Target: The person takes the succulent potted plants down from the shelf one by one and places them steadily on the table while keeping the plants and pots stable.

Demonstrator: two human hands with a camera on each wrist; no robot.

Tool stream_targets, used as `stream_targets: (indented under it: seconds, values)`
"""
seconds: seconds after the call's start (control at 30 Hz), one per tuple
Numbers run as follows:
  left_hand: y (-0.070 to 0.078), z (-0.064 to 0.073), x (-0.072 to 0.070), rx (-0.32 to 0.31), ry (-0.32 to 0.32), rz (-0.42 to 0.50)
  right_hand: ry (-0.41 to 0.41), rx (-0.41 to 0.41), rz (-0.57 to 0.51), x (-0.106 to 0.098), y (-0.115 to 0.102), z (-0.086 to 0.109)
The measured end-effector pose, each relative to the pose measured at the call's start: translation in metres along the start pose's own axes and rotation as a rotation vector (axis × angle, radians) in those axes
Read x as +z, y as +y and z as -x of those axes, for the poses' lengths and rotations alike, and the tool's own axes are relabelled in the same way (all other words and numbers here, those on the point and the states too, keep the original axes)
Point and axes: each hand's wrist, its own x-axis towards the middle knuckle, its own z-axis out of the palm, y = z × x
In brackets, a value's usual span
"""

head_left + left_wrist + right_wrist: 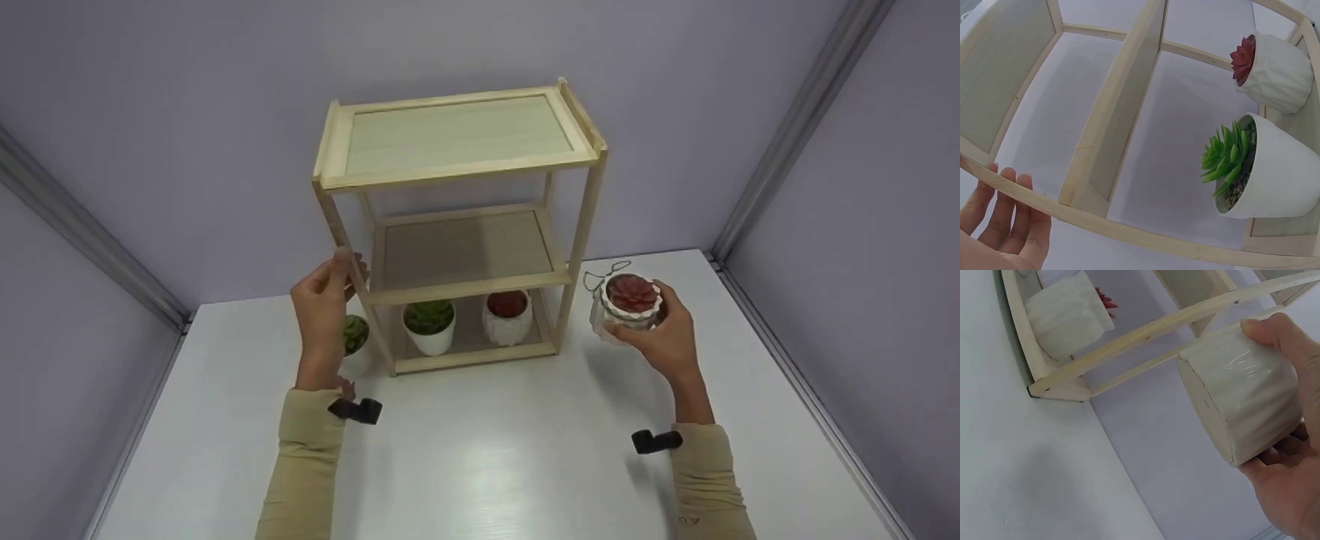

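Note:
A three-tier wooden shelf (457, 292) stands against the back wall. My left hand (324, 292) holds its left front post at about the middle shelf's height; in the left wrist view, the fingertips (1008, 173) show past the post's edge. To the right of the shelf, my right hand (664, 337) grips a white ridged pot with a red succulent (632, 294). The right wrist view shows this white pot (1241, 394) tilted, its flat base visible and raised over the table, thumb and fingers on opposite sides.
On the bottom shelf sit a white pot with a green succulent (431, 337) and a white faceted pot with a red succulent (508, 330). Another green potted plant (355, 334) stands left of the shelf, partly behind my left wrist. A thin dark cord loop (616, 268) lies behind the held pot.

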Motion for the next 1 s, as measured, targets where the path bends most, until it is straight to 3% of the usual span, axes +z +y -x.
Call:
stream_targets:
  seconds: [0.3, 0.5, 1.0]
  values:
    - [0.001, -0.002, 0.0, 0.024, -0.002, 0.006, -0.093, 0.056, 0.062, 0.0, 0.021, -0.018]
    - [0.001, -0.002, 0.0, -0.003, -0.012, -0.003, -0.122, 0.078, 0.072, 0.004, 0.037, -0.027]
    - [0.0, 0.0, -0.001, 0.019, -0.015, 0.007, -0.204, 0.085, -0.004, 0.014, 0.073, -0.046]
